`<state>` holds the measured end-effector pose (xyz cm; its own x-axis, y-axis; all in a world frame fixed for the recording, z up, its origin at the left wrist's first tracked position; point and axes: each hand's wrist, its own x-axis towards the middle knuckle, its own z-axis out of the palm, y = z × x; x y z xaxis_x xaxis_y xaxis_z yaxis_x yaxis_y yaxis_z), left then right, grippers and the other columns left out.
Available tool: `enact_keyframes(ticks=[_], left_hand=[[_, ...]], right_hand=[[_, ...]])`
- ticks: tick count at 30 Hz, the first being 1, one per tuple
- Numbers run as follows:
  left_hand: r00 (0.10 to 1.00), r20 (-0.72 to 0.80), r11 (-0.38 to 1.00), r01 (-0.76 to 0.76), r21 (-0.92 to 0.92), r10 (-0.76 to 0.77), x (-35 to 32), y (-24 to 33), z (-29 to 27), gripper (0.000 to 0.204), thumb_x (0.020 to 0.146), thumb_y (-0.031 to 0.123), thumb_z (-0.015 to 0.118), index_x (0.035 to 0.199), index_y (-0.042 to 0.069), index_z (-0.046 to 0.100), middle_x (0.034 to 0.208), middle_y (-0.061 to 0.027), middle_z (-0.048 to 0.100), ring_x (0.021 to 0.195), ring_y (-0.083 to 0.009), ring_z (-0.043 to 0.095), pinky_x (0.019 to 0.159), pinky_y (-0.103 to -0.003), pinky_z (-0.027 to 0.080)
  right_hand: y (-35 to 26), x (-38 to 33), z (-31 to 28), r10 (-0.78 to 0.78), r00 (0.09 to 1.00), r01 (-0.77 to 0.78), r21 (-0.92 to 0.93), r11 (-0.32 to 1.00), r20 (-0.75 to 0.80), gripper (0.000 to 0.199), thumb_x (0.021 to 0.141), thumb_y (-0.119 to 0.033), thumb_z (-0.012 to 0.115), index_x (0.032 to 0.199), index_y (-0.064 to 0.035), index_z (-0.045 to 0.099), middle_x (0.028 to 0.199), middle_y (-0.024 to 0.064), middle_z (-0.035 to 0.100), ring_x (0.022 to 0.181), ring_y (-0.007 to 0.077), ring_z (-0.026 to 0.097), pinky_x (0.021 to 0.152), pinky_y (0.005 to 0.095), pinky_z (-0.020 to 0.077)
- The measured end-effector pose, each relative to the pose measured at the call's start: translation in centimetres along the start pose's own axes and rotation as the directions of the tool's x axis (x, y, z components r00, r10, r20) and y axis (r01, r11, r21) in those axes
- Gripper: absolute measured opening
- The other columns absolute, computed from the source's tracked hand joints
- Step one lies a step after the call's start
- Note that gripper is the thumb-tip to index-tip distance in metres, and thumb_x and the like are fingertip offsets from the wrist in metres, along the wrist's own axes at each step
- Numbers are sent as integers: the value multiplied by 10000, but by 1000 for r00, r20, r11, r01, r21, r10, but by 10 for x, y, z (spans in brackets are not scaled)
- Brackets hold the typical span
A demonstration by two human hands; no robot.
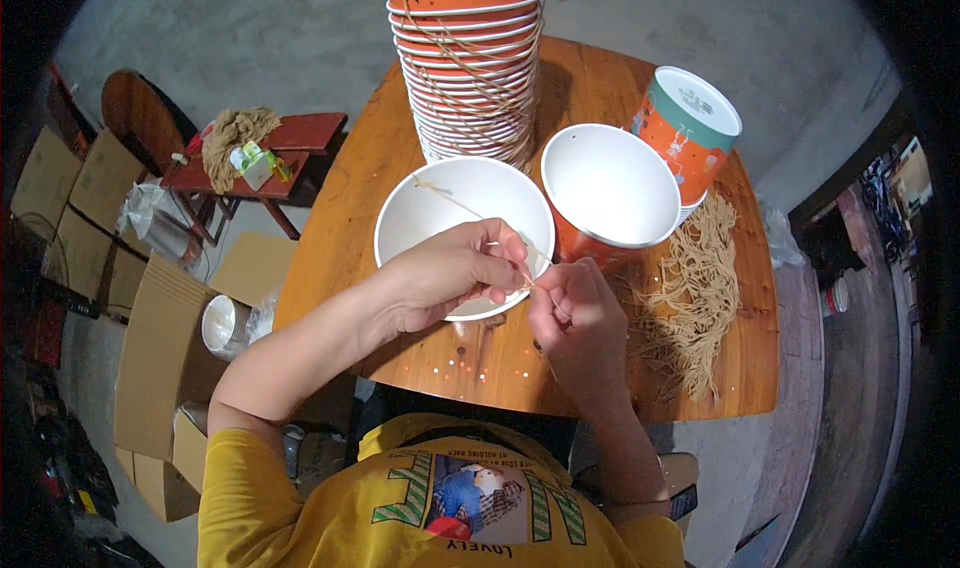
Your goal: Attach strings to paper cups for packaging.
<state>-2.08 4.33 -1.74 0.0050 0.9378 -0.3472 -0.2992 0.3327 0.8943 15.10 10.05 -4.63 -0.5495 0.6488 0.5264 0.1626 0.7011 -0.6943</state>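
Observation:
Over the near right rim of a white-lined paper bucket (410, 233), my two hands meet on a thin tan cord (455, 201). The cord crosses the bucket's opening, from a small knot at its far wall to my fingers. My left hand (470, 263) pinches it between thumb and fingers, palm partly turned up. My right hand (580, 313) is closed on the cord just to the right, fingertips almost touching the left ones. Exactly how the cord runs between the fingertips is too small to tell.
A tall stack of orange paper buckets (465, 78), draped with cords, stands behind. To the right are an open white-lined bucket (610, 183), an upside-down orange and green bucket (685, 133) and a heap of tan cords (700, 298) on the wooden table (330, 258). Cardboard boxes (165, 358) stand left.

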Motion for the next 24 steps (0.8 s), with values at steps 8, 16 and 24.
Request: enact_keyframes(ticks=[8,16,24], left_hand=[[996,-50,989,73,-130,-80,-5,2,3,213,815,-39,636,968,58,524,915,-26,599,817,-91,605,716,-181,503],[988,-143,984,34,-175,-59,-8,4,10,208,809,-11,650,941,59,506,850,-48,596,693,-97,568,626,-175,471],[992,-120,995,-58,-84,48,-3,-4,8,160,844,-33,594,937,57,500,870,-48,595,746,-114,554,679,-219,459]], right_hand=[[0,2,-1,113,994,-112,156,981,6,152,767,45,634,860,-42,550,703,45,464,554,136,445,514,270,389],[3,2,-1,-162,986,149,-233,961,-39,196,736,-3,679,894,-73,587,749,68,526,632,212,569,541,314,471],[-6,14,-5,-248,960,280,-480,832,131,134,749,-97,672,774,-51,549,767,78,545,686,238,594,586,330,507]])
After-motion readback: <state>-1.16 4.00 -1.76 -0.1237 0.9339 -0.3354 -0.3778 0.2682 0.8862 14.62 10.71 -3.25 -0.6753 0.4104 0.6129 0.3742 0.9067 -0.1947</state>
